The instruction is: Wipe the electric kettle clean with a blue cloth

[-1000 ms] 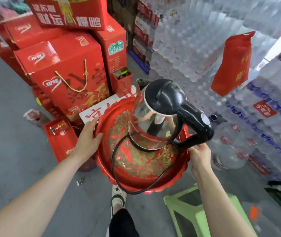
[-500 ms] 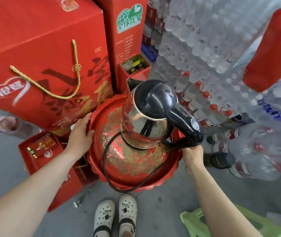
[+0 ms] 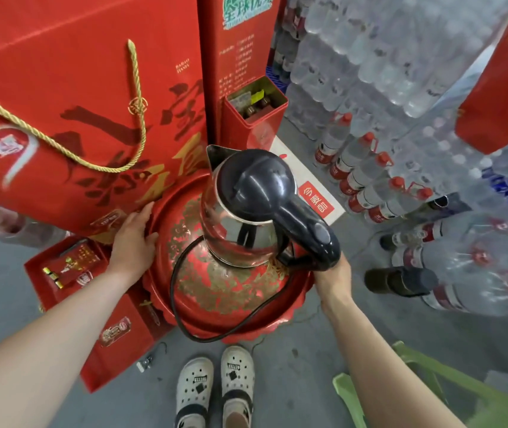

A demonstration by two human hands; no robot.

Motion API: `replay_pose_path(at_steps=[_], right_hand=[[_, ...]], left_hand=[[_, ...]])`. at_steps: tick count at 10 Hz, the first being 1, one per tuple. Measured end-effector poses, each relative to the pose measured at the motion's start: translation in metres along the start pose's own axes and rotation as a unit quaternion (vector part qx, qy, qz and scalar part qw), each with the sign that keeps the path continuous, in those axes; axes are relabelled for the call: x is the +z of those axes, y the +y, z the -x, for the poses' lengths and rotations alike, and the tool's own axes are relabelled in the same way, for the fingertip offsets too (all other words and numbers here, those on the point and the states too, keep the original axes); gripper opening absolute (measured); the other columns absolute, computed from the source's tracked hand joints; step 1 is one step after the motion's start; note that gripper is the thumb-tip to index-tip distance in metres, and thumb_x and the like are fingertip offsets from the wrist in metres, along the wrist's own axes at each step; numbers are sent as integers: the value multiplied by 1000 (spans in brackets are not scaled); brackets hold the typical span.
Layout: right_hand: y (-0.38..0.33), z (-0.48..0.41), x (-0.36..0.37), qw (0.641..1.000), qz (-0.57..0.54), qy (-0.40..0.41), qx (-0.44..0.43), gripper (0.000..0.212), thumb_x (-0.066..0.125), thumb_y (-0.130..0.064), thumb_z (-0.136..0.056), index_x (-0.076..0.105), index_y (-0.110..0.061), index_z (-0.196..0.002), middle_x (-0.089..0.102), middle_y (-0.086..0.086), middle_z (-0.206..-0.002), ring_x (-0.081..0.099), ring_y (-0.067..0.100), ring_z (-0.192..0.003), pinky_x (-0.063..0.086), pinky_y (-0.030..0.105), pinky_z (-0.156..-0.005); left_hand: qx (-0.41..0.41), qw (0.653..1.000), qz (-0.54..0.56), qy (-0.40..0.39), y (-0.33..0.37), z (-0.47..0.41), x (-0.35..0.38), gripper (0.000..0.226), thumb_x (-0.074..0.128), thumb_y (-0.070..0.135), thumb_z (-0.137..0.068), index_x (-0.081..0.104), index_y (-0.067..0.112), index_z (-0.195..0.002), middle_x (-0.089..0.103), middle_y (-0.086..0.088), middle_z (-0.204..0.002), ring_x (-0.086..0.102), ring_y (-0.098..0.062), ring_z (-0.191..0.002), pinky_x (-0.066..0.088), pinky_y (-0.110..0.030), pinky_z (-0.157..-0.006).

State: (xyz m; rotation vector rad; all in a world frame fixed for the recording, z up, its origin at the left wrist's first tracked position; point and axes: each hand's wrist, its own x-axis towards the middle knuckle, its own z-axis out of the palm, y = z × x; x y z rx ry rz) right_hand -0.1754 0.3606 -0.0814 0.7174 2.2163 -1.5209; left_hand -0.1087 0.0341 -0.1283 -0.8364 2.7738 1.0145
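Observation:
A steel electric kettle (image 3: 240, 233) with a black lid and black handle stands on a round red tray (image 3: 224, 298) with gold patterning. Its black cord (image 3: 181, 304) loops over the tray's front. My left hand (image 3: 133, 239) grips the tray's left rim. My right hand (image 3: 333, 273) grips the right rim, just under the kettle's handle. I hold the tray above the floor, over my white shoes. No blue cloth is in view.
Large red gift boxes (image 3: 70, 118) stand close behind and left of the tray, with smaller red boxes (image 3: 67, 270) on the floor. Stacked packs of water bottles (image 3: 385, 72) fill the right. A green plastic stool (image 3: 431, 396) is at lower right. White shoes (image 3: 212, 384) on grey concrete.
The view has tilted down and drawn closer to the red boxes. The tray with the kettle has come nearer the boxes and floor. Both hands keep the same grip on the rim.

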Motion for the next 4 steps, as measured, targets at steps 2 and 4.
replay_pose_path(at_steps=[2,4], right_hand=[[-4,2,5,1000,17,-17,2,21,52,-16,-101,56,-10,-122,63,-8,-84,59,-11,-45,37,4,-35],[-10,1,-8,993,115,-25,-8,40,54,-23,-101,46,-19,-140,61,7,-132,59,7,-83,42,5,-48]], left_hand=[[1,1000,-11,-10,-5,1,1,63,58,-3,-89,36,4,-147,45,-24,-139,41,-38,-132,29,-39,-112],[-46,999,-7,-19,12,11,-15,62,57,9,-93,31,6,-150,36,-19,-149,35,-33,-138,25,-37,-114]])
